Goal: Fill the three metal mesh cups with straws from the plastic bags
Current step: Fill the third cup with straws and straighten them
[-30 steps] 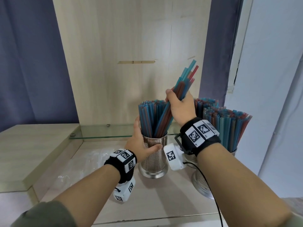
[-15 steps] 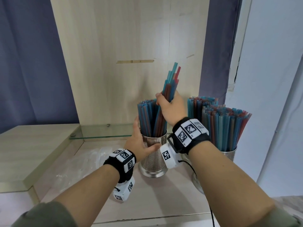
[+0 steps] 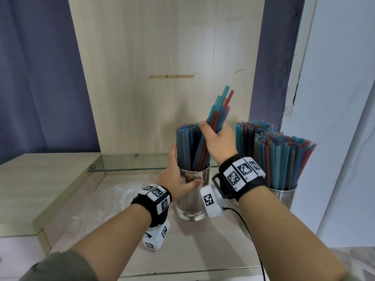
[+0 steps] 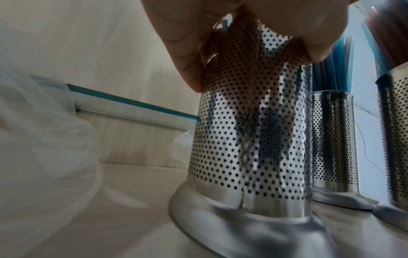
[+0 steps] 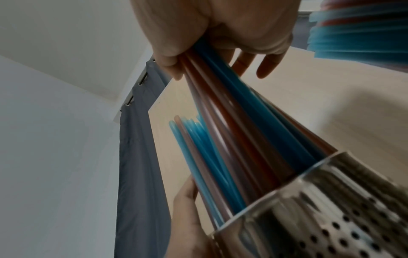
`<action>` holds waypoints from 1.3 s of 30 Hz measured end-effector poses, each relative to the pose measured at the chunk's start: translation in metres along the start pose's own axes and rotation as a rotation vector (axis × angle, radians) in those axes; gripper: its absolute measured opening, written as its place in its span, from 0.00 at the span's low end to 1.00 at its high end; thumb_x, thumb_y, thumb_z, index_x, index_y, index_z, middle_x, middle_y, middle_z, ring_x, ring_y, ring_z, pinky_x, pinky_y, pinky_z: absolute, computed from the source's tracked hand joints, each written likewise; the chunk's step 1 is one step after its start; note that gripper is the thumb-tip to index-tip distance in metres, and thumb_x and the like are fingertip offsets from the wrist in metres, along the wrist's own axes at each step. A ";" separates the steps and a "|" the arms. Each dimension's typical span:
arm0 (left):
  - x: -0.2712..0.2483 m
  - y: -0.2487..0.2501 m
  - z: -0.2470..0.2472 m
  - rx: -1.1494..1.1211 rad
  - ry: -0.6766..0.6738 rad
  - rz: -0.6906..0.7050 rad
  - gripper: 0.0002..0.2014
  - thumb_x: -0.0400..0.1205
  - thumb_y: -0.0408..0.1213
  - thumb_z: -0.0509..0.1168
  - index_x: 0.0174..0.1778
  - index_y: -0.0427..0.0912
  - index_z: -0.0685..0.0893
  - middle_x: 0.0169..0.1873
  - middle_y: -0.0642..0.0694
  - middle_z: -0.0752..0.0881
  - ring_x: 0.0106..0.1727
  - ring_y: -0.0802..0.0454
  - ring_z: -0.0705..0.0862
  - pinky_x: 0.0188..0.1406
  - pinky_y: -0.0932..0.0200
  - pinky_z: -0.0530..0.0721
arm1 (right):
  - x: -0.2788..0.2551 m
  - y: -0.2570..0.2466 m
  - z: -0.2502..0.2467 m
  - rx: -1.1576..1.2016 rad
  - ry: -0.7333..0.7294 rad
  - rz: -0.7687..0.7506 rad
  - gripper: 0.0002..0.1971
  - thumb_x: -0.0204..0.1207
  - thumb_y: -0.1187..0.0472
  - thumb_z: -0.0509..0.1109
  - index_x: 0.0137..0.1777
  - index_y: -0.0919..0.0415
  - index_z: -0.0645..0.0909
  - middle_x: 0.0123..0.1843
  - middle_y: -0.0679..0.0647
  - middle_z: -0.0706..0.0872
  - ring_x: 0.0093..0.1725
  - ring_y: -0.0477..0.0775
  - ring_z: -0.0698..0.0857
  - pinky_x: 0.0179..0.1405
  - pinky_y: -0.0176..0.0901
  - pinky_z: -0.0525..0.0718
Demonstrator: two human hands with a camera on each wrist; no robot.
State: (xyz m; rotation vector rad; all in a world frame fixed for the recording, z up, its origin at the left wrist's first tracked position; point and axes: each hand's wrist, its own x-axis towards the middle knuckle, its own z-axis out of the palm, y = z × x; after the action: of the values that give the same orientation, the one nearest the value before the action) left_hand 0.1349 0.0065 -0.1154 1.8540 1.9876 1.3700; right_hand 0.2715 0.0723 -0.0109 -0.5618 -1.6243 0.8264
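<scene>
Soft even daylight; wrist views blurred, perhaps backlit.

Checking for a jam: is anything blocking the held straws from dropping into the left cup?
Only the straws already standing in that cup crowd the held bundle, which the right hand has angled in beside them.

Count on the shelf: three cups, two hands, straws beyond counting.

Three mesh cups: left one (image 3: 192, 191), back one (image 4: 334, 139), right one (image 3: 283, 196), all holding straws, too many to number. One loose bundle (image 3: 218, 112) sticks up. Two hands in play, left (image 3: 175, 179) and right (image 3: 218, 144). Clear plastic (image 3: 101, 203) lies at left; how many bags, can't tell.
</scene>
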 end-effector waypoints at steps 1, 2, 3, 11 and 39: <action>0.000 0.000 0.000 0.003 -0.005 0.001 0.66 0.64 0.66 0.76 0.77 0.66 0.26 0.76 0.48 0.75 0.69 0.48 0.81 0.67 0.44 0.81 | -0.001 0.002 0.000 0.016 0.000 0.000 0.16 0.80 0.54 0.72 0.47 0.70 0.84 0.41 0.64 0.88 0.42 0.62 0.89 0.42 0.48 0.88; 0.000 0.000 -0.001 0.002 -0.006 0.005 0.66 0.64 0.66 0.76 0.77 0.66 0.26 0.76 0.48 0.75 0.70 0.48 0.81 0.68 0.44 0.81 | -0.002 0.001 0.001 0.009 0.000 0.007 0.19 0.78 0.48 0.72 0.47 0.68 0.84 0.43 0.65 0.88 0.44 0.62 0.89 0.45 0.52 0.89; 0.001 -0.001 -0.001 -0.003 -0.004 0.011 0.65 0.64 0.67 0.76 0.77 0.66 0.26 0.76 0.48 0.75 0.70 0.48 0.81 0.68 0.43 0.81 | -0.001 0.001 0.002 -0.018 0.005 0.019 0.23 0.73 0.41 0.71 0.47 0.64 0.85 0.45 0.64 0.88 0.45 0.61 0.89 0.47 0.56 0.89; 0.001 -0.001 0.000 -0.035 -0.006 0.017 0.65 0.66 0.62 0.78 0.79 0.64 0.27 0.78 0.48 0.72 0.72 0.51 0.78 0.70 0.46 0.80 | 0.005 0.013 0.012 -0.155 -0.072 0.091 0.22 0.61 0.28 0.66 0.42 0.45 0.79 0.49 0.56 0.87 0.57 0.62 0.85 0.59 0.63 0.85; -0.001 -0.002 -0.004 -0.001 -0.029 0.017 0.64 0.68 0.61 0.77 0.77 0.66 0.25 0.80 0.48 0.68 0.72 0.49 0.78 0.69 0.47 0.80 | 0.026 -0.003 -0.004 -0.661 -0.289 -0.478 0.41 0.74 0.57 0.74 0.85 0.59 0.60 0.84 0.58 0.66 0.78 0.57 0.73 0.74 0.53 0.77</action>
State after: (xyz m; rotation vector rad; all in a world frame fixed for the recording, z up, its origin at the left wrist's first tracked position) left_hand 0.1312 0.0042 -0.1151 1.8833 1.9616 1.3404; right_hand 0.2704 0.0908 0.0081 -0.4810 -2.1937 -0.0053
